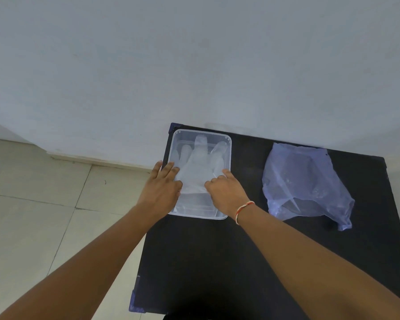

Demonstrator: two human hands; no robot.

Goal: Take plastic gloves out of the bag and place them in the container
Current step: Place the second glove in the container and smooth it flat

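A clear plastic container (228,144) sits at the far left of a black table (217,262). Translucent plastic gloves (200,165) lie flat inside it, fingers pointing to the wall. My left hand (159,188) rests on the container's left rim with fingers spread onto the gloves' left side. My right hand (226,190) presses on the gloves' lower right part, fingers curled onto the plastic. A crumpled bluish plastic bag (303,183) lies on the table to the right, apart from both hands.
The table stands against a pale wall (194,65). Its left edge runs just beside the container, with tiled floor (44,204) below. A red and white thread band circles my right wrist (244,210).
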